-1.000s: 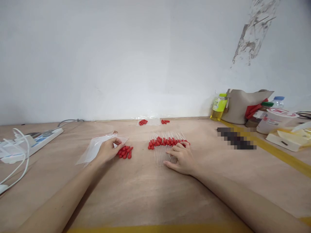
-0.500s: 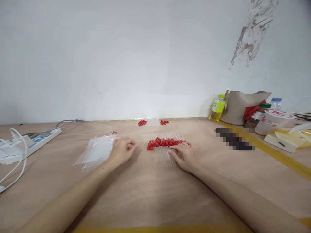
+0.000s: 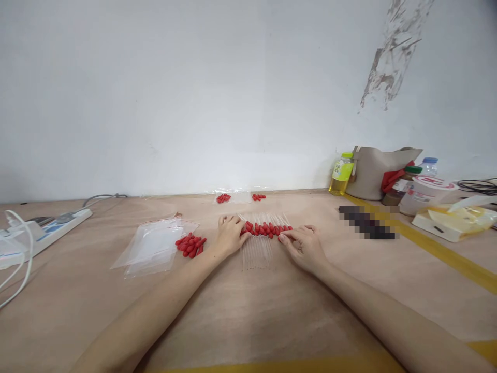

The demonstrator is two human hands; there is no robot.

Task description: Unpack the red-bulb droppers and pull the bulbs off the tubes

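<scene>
A row of red rubber bulbs [image 3: 267, 228] lies across slim clear tubes [image 3: 256, 253], with more pale tubes [image 3: 267, 218] fanning out behind. My left hand [image 3: 230, 233] is at the row's left end, thumb and fingers closed around bulbs there, partly hiding them. At the right end, my right hand [image 3: 305, 246] pinches a red bulb between thumb and forefinger. A loose pile of red bulbs [image 3: 190, 244] rests left of my left forearm. Beside that pile are flat clear zip bags [image 3: 149, 243].
Two small groups of red bulbs [image 3: 223, 198] lie on clear plastic near the wall. At left is a power strip [image 3: 62, 228] with white cables. A drink bottle [image 3: 341, 173], grey bag [image 3: 368, 173], lidded tub [image 3: 425, 194] and tissue pack [image 3: 452, 223] stand at right.
My left hand has moved right from beside the zip bags to the row's left end, uncovering the loose bulb pile. My right hand now pinches a bulb at the right end. The view shifted slightly.
</scene>
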